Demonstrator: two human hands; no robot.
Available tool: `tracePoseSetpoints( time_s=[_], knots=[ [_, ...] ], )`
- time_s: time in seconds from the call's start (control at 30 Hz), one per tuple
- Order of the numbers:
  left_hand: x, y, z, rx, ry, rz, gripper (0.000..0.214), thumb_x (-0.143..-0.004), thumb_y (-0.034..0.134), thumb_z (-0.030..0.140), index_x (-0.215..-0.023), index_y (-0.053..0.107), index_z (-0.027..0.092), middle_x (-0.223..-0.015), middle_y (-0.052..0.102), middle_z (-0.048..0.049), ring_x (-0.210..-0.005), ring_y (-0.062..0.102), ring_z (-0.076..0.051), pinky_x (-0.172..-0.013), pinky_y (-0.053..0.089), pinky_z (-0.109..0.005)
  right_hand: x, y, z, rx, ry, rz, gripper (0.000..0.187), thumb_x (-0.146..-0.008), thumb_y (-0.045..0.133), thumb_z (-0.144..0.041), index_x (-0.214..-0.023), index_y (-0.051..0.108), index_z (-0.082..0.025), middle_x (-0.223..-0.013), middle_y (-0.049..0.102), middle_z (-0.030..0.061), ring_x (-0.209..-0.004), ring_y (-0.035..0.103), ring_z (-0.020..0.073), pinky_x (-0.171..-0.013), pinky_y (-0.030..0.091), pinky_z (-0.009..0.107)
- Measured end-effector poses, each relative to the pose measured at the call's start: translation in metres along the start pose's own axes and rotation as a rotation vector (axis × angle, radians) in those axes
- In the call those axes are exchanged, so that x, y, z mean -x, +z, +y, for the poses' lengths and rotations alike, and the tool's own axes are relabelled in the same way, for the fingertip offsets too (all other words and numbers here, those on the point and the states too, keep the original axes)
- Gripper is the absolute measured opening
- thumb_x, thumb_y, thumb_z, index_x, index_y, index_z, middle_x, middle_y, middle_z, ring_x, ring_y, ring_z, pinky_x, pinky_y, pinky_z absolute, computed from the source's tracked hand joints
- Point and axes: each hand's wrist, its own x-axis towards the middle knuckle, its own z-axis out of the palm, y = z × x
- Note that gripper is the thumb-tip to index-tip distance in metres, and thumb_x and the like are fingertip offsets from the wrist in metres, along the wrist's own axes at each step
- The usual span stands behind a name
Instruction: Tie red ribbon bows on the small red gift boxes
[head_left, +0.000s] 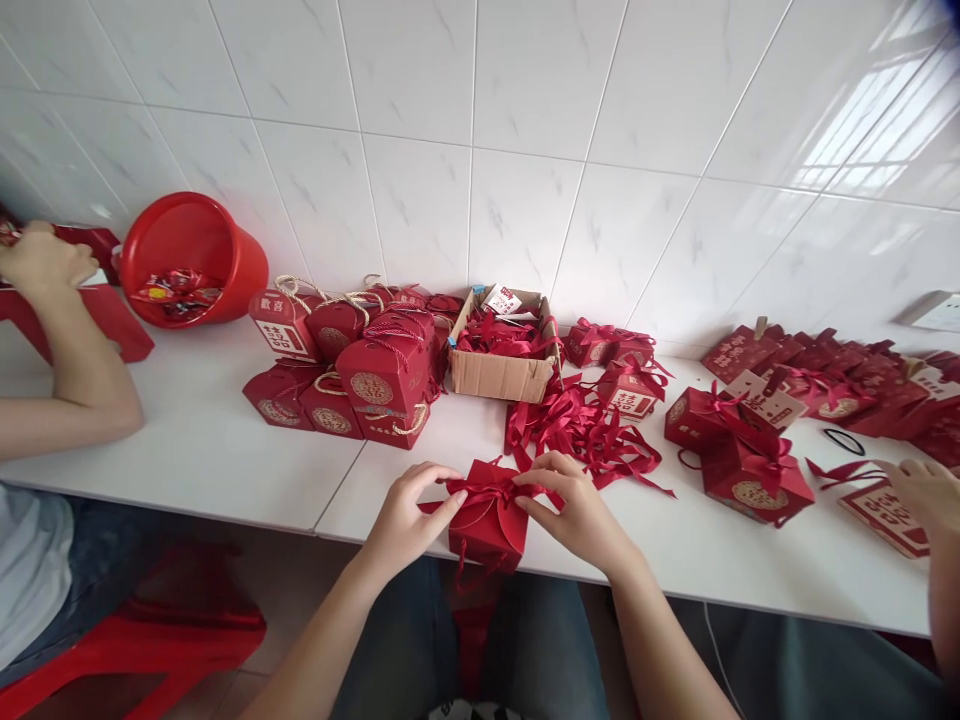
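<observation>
A red gift box stands at the table's front edge, right before me, with a red ribbon tied in a bow across its top. My left hand pinches the bow's left side between thumb and fingers. On the opposite side, my right hand has the right part of the same ribbon pinched. A tassel cord hangs from the box's front. Just behind the box lies a heap of loose red ribbons.
Behind stand stacked red boxes with rope handles and a cardboard box of ribbons. A red bucket holds wrapped sweets. More tied boxes sit to the right. Co-workers' hands work at the left and right ends.
</observation>
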Motion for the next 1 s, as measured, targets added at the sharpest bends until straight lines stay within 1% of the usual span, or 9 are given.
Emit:
tracePoseSetpoints(
  time_s=[0.1, 0.17, 0.33, 0.47, 0.6, 0.77, 0.9, 1.0],
  knots=[
    [-0.001, 0.006, -0.003, 0.012, 0.007, 0.046, 0.012, -0.083, 0.056, 0.028, -0.084, 0.063, 0.019, -0.086, 0.067, -0.0029, -0.084, 0.063, -0.017, -0.079, 0.050, -0.028, -0.003, 0.005, -0.001, -0.016, -0.005, 0.020, 0.007, -0.086, 0.058, -0.021, -0.088, 0.065, -0.023, -0.093, 0.055, 0.0043, -0.089, 0.052, 0.0194, -0.080, 0.045, 0.034],
    [0.000, 0.007, -0.006, 0.009, 0.009, 0.077, 0.011, -0.083, 0.056, 0.027, -0.082, 0.064, 0.019, -0.083, 0.068, -0.0024, -0.082, 0.064, -0.017, -0.077, 0.051, -0.027, -0.002, 0.005, -0.002, -0.022, -0.002, 0.016, 0.008, -0.088, 0.054, -0.019, -0.084, 0.061, -0.021, -0.093, 0.056, 0.0041, -0.089, 0.051, 0.0191, -0.080, 0.044, 0.034],
    [-0.003, 0.007, -0.015, -0.038, 0.038, 0.157, 0.011, -0.080, 0.059, 0.026, -0.078, 0.067, 0.020, -0.079, 0.069, -0.0025, -0.078, 0.065, -0.018, -0.073, 0.051, -0.028, 0.007, 0.003, -0.006, 0.032, -0.025, -0.045, 0.010, -0.091, 0.049, -0.017, -0.085, 0.056, -0.020, -0.093, 0.056, 0.0038, -0.087, 0.049, 0.0187, -0.082, 0.042, 0.035],
    [-0.008, 0.010, -0.023, -0.098, 0.067, 0.217, 0.011, -0.078, 0.060, 0.026, -0.076, 0.069, 0.020, -0.075, 0.070, -0.0024, -0.075, 0.064, -0.018, -0.072, 0.051, -0.029, 0.014, 0.003, -0.008, 0.095, -0.006, -0.068, 0.010, -0.091, 0.048, -0.017, -0.086, 0.056, -0.021, -0.092, 0.057, 0.0033, -0.085, 0.048, 0.0193, -0.078, 0.042, 0.034],
    [-0.009, 0.012, -0.028, -0.121, 0.042, 0.247, 0.011, -0.077, 0.061, 0.026, -0.076, 0.070, 0.020, -0.074, 0.069, -0.0018, -0.074, 0.063, -0.017, -0.071, 0.051, -0.029, 0.020, 0.008, -0.007, 0.159, 0.019, -0.049, 0.011, -0.092, 0.047, -0.018, -0.084, 0.055, -0.020, -0.092, 0.058, 0.0036, -0.084, 0.049, 0.0202, -0.074, 0.042, 0.034],
    [-0.009, 0.013, -0.032, -0.180, 0.027, 0.283, 0.013, -0.077, 0.061, 0.029, -0.076, 0.071, 0.021, -0.073, 0.070, -0.0018, -0.073, 0.062, -0.019, -0.072, 0.050, -0.031, 0.023, 0.015, -0.004, 0.233, 0.048, -0.008, 0.012, -0.092, 0.046, -0.019, -0.083, 0.055, -0.019, -0.091, 0.058, 0.0047, -0.084, 0.049, 0.0212, -0.075, 0.042, 0.037],
    [-0.009, 0.013, -0.034, -0.140, 0.001, 0.259, 0.015, -0.078, 0.059, 0.031, -0.078, 0.070, 0.021, -0.075, 0.069, -0.0029, -0.075, 0.061, -0.019, -0.074, 0.049, -0.032, 0.022, 0.016, -0.002, 0.236, 0.061, 0.029, 0.012, -0.092, 0.046, -0.019, -0.084, 0.056, -0.019, -0.092, 0.058, 0.0052, -0.084, 0.050, 0.0213, -0.076, 0.043, 0.038],
    [-0.008, 0.012, -0.029, -0.014, -0.082, 0.171, 0.015, -0.078, 0.058, 0.032, -0.078, 0.068, 0.020, -0.080, 0.069, -0.0037, -0.080, 0.063, -0.020, -0.079, 0.049, -0.032, 0.023, 0.014, 0.000, 0.156, 0.058, 0.076, 0.011, -0.093, 0.046, -0.024, -0.088, 0.056, -0.021, -0.097, 0.057, 0.0054, -0.088, 0.052, 0.0213, -0.081, 0.044, 0.038]
  ],
)
